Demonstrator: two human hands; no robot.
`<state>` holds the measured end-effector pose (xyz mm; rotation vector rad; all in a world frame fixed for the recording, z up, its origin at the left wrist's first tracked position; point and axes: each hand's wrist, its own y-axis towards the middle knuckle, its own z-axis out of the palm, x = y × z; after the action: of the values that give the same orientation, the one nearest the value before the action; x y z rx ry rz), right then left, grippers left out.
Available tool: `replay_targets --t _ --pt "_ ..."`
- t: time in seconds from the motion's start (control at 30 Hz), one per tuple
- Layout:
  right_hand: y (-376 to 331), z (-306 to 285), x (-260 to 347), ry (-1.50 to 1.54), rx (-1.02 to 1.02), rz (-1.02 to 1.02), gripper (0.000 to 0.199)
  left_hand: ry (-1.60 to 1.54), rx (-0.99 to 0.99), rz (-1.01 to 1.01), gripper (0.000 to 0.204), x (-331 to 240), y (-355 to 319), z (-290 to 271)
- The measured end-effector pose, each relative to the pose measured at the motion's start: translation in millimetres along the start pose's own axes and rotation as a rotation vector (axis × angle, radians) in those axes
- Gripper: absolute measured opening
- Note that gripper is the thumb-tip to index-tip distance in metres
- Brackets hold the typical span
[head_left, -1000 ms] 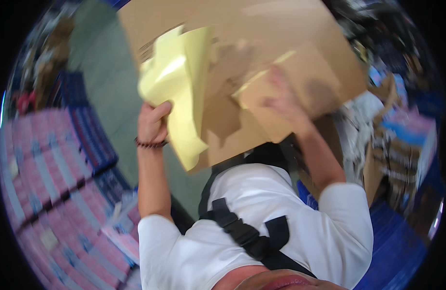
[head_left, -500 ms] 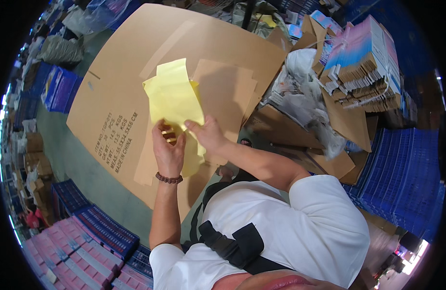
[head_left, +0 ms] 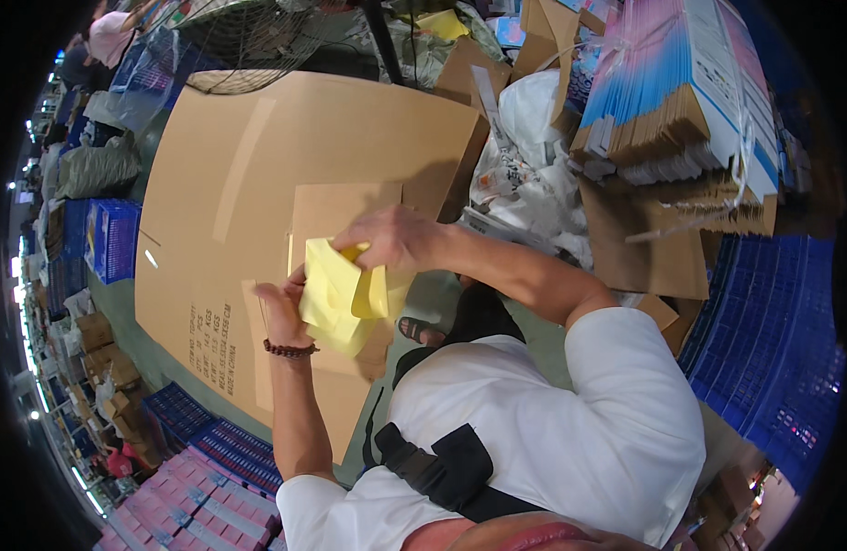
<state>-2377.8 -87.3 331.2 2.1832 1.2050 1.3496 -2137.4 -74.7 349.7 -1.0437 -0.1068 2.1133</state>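
A yellow piece of paper or thin card (head_left: pixel 334 292), bent into folds with loose flaps, is held up between my hands. My left hand (head_left: pixel 284 317), with a dark beaded bracelet at the wrist, holds its left side; the fingertips are hidden behind it and the thumb stands away. Over the top edge, my right hand (head_left: pixel 396 243) is closed on a flap. Both hands are above a large brown cardboard box (head_left: pixel 198 193) with dark print. Flat brown cardboard sheets (head_left: pixel 336 204) lie on the box beneath the yellow piece.
Right of the box stands an open carton (head_left: pixel 644 243) with white plastic bags (head_left: pixel 534 184) beside it and a tied bundle of flattened blue-pink boxes (head_left: pixel 649 101). Blue crates (head_left: pixel 763 349) are stacked lower right, pink boxes (head_left: pixel 189 510) lower left. A wire fan guard (head_left: pixel 254 46) overhangs the far edge.
The yellow piece, spread out tall before, is now folded smaller and tilted. My right hand has moved up from its lower edge to its top. The view has shifted.
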Motion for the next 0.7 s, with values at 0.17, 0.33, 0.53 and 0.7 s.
replay_targets --t 0.17,0.33,0.53,0.7 --pt "-16.5 -17.4 -32.1 0.252 -0.104 0.281 0.013 0.397 -0.240 0.016 0.037 27.1 58.1 33.9" --pt "-42.8 -26.0 -51.7 1.413 -0.481 0.771 0.072 0.396 -0.369 0.286 0.017 4.1 115.7 52.9" --pt "-35.3 -7.0 -74.9 1.189 -0.953 1.031 0.041 0.766 -0.353 0.456 0.016 21.4 175.2 77.1" --pt "-67.9 -126.6 -194.9 0.534 -1.561 0.763 0.030 0.852 -0.334 0.560 0.053 16.1 190.7 78.0"
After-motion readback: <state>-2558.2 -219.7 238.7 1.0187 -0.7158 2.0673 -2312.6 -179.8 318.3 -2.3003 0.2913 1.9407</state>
